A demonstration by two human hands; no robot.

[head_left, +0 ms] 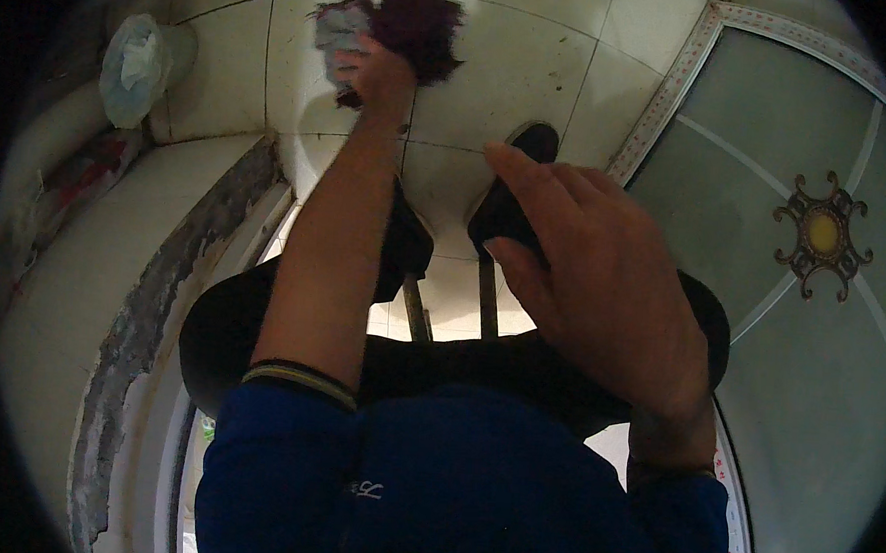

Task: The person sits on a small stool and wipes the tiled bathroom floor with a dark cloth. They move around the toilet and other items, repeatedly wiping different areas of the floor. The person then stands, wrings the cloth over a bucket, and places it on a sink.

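So the thing here is a bunched cloth, grey on the left and dark maroon on the right, lying on the far part of the tiled floor, beyond the shoes and a bit left of centre. Can't tell if it's one folded piece or two. Looks soft and floppy to me, probably light unless it's wet, and I can't see whether it is. No worry about breaking it, but I'd guess the shaggy edges would just bend or pull if you pinched them. Better to grab the thick bunched middle, or lay a flat palm there.

The left hand is on the near side of it, fingers a little apart over the grey part. Honestly can't tell if they're clamped on the fabric or only resting on it. That arm reaches way out, nearly straight, crossing above the left leg.

The right hand is much nearer, raised over the right leg, back of the hand up, thumb well apart from the fingers, with nothing visible in its grasp. It partly blocks the right shoe and its wrist looks bent inward.
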